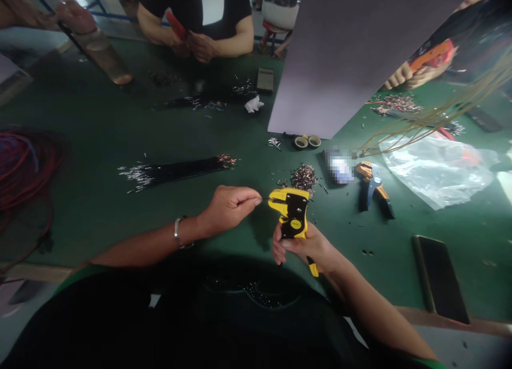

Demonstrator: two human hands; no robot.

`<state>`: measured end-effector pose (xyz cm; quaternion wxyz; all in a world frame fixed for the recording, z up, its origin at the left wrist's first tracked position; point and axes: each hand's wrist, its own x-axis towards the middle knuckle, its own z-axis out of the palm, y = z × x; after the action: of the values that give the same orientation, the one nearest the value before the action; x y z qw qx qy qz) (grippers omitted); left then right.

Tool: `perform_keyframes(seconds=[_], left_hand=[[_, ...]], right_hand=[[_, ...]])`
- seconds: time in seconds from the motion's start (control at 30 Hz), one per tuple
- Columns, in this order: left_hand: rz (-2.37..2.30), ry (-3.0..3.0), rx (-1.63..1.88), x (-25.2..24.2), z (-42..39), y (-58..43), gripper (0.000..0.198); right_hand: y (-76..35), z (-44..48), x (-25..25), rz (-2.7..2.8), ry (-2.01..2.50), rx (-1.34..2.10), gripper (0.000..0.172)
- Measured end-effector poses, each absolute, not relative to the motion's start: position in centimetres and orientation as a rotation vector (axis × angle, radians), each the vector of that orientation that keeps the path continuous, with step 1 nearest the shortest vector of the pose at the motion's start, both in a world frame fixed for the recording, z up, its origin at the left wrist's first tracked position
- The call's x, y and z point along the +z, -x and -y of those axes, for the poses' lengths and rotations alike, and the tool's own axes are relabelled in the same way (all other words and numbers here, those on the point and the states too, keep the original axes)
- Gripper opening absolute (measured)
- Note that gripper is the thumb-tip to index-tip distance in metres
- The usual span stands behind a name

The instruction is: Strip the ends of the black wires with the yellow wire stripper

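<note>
Wrapped around the handle of a yellow and black wire stripper (296,211) is my right hand (306,246). The tool's jaws point left. My left hand (232,206) pinches a thin dark wire (264,199) between thumb and fingertips, and the wire's end reaches the jaws; how deep it goes in I cannot tell. Beyond my left hand lies a bundle of black wires (180,170), with silvery ends on the left and bare copper ends on the right. A heap of short copper-ended scraps (304,177) sits just behind the stripper.
Right of my hands lie a second wire stripper (375,190), a clear plastic bag (440,166) and a phone (442,278). A grey panel (320,59) stands upright at the back. Red wire coils (28,169) are at the left. Co-workers sit opposite, two holding red or orange tools.
</note>
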<state>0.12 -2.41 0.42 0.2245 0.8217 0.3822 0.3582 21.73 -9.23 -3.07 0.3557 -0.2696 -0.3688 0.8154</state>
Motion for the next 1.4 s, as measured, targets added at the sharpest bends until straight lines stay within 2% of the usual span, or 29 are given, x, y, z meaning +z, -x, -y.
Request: perform_keyframes(seconds=[0.8,1.0,1.4], left_hand=[[-1.017,-2.446,1.028,0.2,2.6,0.0,0.018],[-1.009,-2.545,1.032,-0.1,2.4,0.1,0.02],[-0.847,-2.674,1.134,-1.3,1.2,0.6,0.019]], right_hand=[[-21.9,9.4,-2.8,1.004,0.719,2.075,0.019],[-21.7,9.4,-2.6,0.955,0.716,2.085,0.024],[-21.7,9.7,-3.3,0.974,0.855,2.006,0.024]])
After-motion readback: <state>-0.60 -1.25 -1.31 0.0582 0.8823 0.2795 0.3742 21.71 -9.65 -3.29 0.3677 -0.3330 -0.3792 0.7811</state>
